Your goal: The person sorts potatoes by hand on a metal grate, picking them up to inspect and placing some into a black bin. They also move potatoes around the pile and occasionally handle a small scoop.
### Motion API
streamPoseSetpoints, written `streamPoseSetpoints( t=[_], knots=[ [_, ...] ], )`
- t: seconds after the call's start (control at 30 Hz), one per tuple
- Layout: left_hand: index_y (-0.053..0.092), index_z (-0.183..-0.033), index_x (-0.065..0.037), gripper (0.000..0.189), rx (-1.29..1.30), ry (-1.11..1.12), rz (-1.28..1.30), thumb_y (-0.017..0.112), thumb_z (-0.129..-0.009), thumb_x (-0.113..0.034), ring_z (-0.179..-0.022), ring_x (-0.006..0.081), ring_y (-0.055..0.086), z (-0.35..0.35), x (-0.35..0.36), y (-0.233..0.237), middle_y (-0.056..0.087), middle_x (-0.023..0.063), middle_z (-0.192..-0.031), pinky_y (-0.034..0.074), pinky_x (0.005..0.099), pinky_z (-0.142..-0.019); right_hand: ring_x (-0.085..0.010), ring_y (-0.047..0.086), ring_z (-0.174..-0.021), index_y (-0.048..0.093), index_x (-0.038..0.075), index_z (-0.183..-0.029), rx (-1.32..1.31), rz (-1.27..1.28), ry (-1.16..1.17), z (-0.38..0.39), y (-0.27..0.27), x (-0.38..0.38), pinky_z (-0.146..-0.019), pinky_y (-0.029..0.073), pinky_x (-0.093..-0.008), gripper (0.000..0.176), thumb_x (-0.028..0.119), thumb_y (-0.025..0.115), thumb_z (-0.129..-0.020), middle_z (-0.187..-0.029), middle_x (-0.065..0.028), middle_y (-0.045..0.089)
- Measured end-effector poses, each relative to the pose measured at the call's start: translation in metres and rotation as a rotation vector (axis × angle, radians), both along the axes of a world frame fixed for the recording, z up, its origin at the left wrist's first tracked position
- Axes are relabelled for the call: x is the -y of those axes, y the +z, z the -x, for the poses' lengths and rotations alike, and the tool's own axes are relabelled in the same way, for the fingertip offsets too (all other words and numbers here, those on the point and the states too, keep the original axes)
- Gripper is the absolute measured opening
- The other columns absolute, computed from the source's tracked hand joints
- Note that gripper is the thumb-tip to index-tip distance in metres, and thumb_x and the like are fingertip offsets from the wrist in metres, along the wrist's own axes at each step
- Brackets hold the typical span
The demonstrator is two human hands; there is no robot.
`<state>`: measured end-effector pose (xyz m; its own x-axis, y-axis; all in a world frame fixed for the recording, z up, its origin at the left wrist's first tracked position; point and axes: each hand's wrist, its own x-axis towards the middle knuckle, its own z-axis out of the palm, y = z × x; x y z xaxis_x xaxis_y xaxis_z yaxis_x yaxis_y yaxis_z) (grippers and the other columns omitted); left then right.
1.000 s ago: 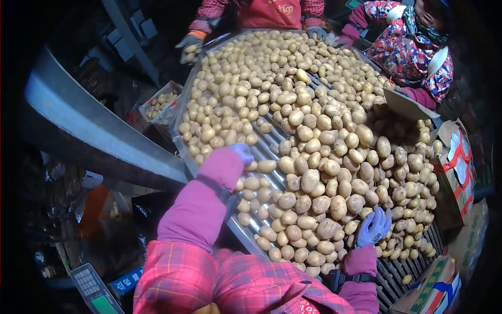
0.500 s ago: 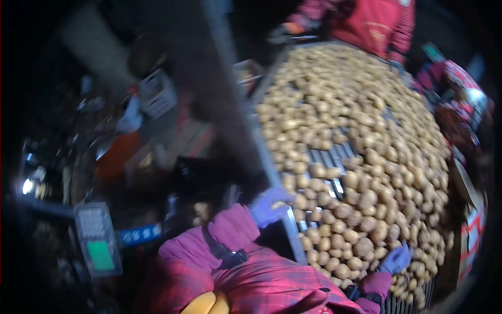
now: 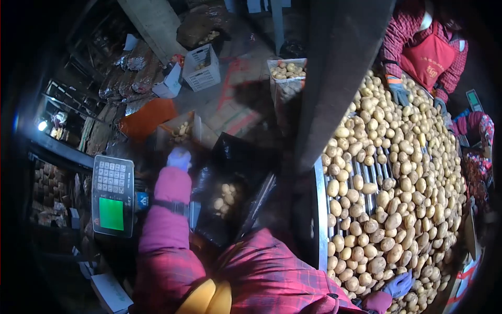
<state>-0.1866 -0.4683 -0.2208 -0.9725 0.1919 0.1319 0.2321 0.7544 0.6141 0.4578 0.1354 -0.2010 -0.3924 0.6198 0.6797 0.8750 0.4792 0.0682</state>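
Note:
My left hand (image 3: 179, 158), in a purple glove, is stretched forward over the left side, close to an open cardboard box (image 3: 196, 127) with some potatoes in it. It is blurred and its fingers are hidden, so its grip does not show. A black plastic bag (image 3: 230, 152), open with a few potatoes (image 3: 225, 200) inside, lies right of that forearm. My right hand (image 3: 398, 284), gloved alike, rests with fingers extended on the potatoes (image 3: 393, 222) spread over the roller table (image 3: 322, 220).
A weighing scale display (image 3: 112, 196) with a green screen stands at left. A dark post (image 3: 340, 63) rises beside the table. Farther back are a white crate (image 3: 203, 68) and a box of potatoes (image 3: 287, 70). A co-worker's gloved hand (image 3: 399, 94) touches the far potatoes.
My left hand has moved left from the table's edge to near the cardboard box. The view has turned left, so the table sits farther right. My right hand stays on the potatoes.

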Motion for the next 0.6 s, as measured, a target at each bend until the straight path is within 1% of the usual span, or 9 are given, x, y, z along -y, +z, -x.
streamPoseSetpoints(
  t=[0.07, 0.13, 0.2, 0.23, 0.33, 0.4, 0.43, 0.53, 0.6],
  knots=[
    [0.065, -0.1, -0.008, 0.027, 0.052, -0.1, -0.07, 0.066, -0.077, -0.022, -0.085, 0.0299, 0.065, -0.042, -0.007, -0.028, 0.066, 0.0191, -0.098, 0.053, 0.0396, -0.074, -0.0362, 0.058, -0.109, 0.067, 0.002, -0.108, 0.085, -0.029, -0.084, 0.003, -0.001, 0.004, -0.093, 0.046, -0.0445, 0.027, 0.02, 0.051, -0.097, -0.109, -0.0183, 0.066],
    [0.066, -0.096, -0.007, 0.027, 0.111, -0.224, 0.139, 0.069, -0.073, -0.021, -0.095, 0.0345, 0.059, -0.077, -0.046, -0.041, 0.065, 0.018, -0.091, 0.046, 0.0448, -0.088, -0.0364, 0.059, -0.102, 0.067, 0.002, -0.109, 0.019, 0.099, -0.059, 0.001, 0.0, 0.005, -0.094, 0.044, -0.0451, 0.029, 0.019, 0.049, -0.096, -0.106, -0.0208, 0.065],
    [0.067, -0.091, -0.008, 0.022, -0.292, -0.361, 0.252, 0.068, -0.073, -0.02, -0.087, 0.036, 0.059, -0.094, -0.075, -0.052, 0.063, 0.016, -0.086, 0.042, 0.0473, -0.088, -0.0367, 0.057, -0.104, 0.066, 0.002, -0.108, -0.088, 0.112, -0.053, 0.007, -0.001, 0.006, -0.094, 0.043, -0.0459, 0.025, 0.016, 0.051, -0.094, -0.102, -0.018, 0.065],
    [0.067, -0.09, -0.007, 0.019, -0.275, -0.346, 0.329, 0.068, -0.074, -0.019, -0.087, 0.0348, 0.059, -0.106, -0.108, -0.023, 0.064, 0.0146, -0.084, 0.044, 0.0467, -0.085, -0.0373, 0.056, -0.106, 0.066, 0.001, -0.105, -0.052, 0.072, -0.08, 0.019, 0.013, 0.017, -0.093, 0.044, -0.046, 0.022, 0.012, 0.053, -0.091, -0.103, -0.0174, 0.065],
    [0.067, -0.093, -0.006, 0.016, 0.008, -0.407, 0.027, 0.065, -0.078, -0.013, -0.084, 0.0335, 0.062, -0.128, -0.205, 0.028, 0.065, 0.0135, -0.085, 0.051, 0.043, -0.074, -0.0382, 0.055, -0.11, 0.066, 0.001, -0.105, -0.045, 0.053, -0.071, 0.036, 0.027, 0.028, -0.094, 0.043, -0.0478, 0.021, 0.01, 0.056, -0.089, -0.104, -0.0154, 0.064],
    [0.066, -0.096, -0.005, 0.018, -0.282, -0.747, -0.115, 0.065, -0.079, -0.012, -0.081, 0.0333, 0.063, -0.164, -0.291, 0.087, 0.064, 0.0138, -0.082, 0.052, 0.0414, -0.072, -0.0389, 0.054, -0.111, 0.066, 0.002, -0.106, -0.094, 0.042, -0.043, 0.033, 0.022, 0.025, -0.096, 0.041, -0.0492, 0.021, 0.012, 0.056, -0.09, -0.104, -0.0137, 0.065],
    [0.066, -0.097, -0.005, 0.019, -0.207, -0.868, -0.144, 0.065, -0.079, -0.011, -0.08, 0.0328, 0.063, -0.177, -0.323, 0.1, 0.065, 0.0142, -0.085, 0.052, 0.0404, -0.071, -0.0391, 0.054, -0.111, 0.066, 0.002, -0.106, -0.093, 0.055, -0.054, 0.035, 0.025, 0.027, -0.096, 0.041, -0.0493, 0.021, 0.012, 0.056, -0.09, -0.104, -0.014, 0.064],
    [0.065, -0.098, -0.002, 0.02, -0.128, -1.172, -0.255, 0.063, -0.08, -0.009, -0.086, 0.0339, 0.064, -0.209, -0.415, 0.103, 0.066, 0.0161, -0.095, 0.052, 0.0408, -0.076, -0.0397, 0.053, -0.112, 0.065, 0.001, -0.106, -0.084, 0.076, -0.069, 0.036, 0.027, 0.027, -0.096, 0.041, -0.0495, 0.022, 0.013, 0.055, -0.091, -0.104, -0.0144, 0.064],
    [0.062, -0.106, -0.005, 0.028, -0.442, -1.356, -0.245, 0.062, -0.081, -0.016, -0.096, 0.0338, 0.061, -0.212, -0.47, 0.059, 0.063, 0.0145, -0.108, 0.049, 0.0416, -0.082, -0.0369, 0.051, -0.116, 0.065, 0.002, -0.109, -0.09, 0.101, -0.082, 0.035, 0.026, 0.028, -0.1, 0.038, -0.0469, 0.023, 0.014, 0.053, -0.093, -0.109, -0.0129, 0.064]
  ],
)
